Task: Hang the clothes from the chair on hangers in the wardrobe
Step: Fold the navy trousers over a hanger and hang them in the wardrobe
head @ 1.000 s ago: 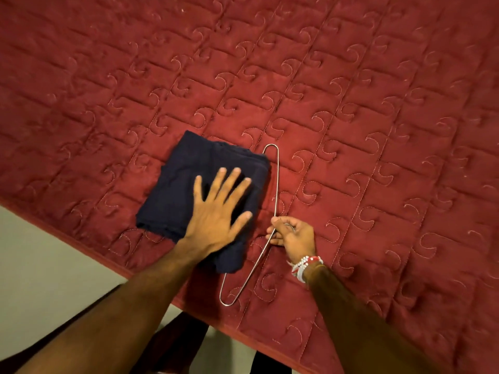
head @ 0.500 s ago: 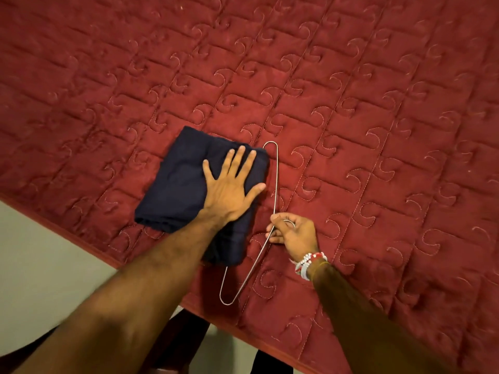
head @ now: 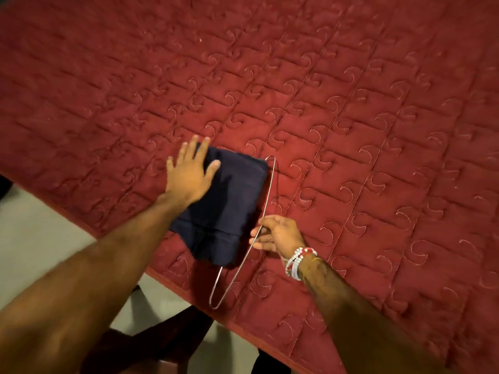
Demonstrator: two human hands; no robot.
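Starting nearest the wearer, what is there? (asker)

Two bare forearms reach in from the bottom edge, seen from a head-worn camera looking down. Between them show a strip of pale floor [head: 35, 233] and a dark shape I cannot identify. (describer)

And past the floor? (asker)

The near edge of a red quilted bedspread [head: 351, 130], stitched in rectangles with curled motifs, runs diagonally across. Close to that edge lies a thin wire hanger [head: 272, 182], one rounded end pointing towards the wearer, the other away. The right hand [head: 280, 234], with red and white beaded bracelets [head: 298, 261] at its wrist, pinches the hanger's wire about midway along, between thumb and curled fingers. (describer)

Where is the clothing? (asker)

A dark navy garment [head: 226, 209], folded into a rough rectangle, lies flat on the bedspread just left of the right hand. Its right edge runs just beside the hanger's wire, and one strand of the hanger passes out of sight under its near corner. (describer)

And the left hand? (asker)

The left hand [head: 189, 174] rests palm down on the garment's far left corner, fingers straight and spread, fingertips reaching past the cloth onto the quilt; it is slightly blurred. Beyond it, the bedspread fills the view to the top edge. (describer)
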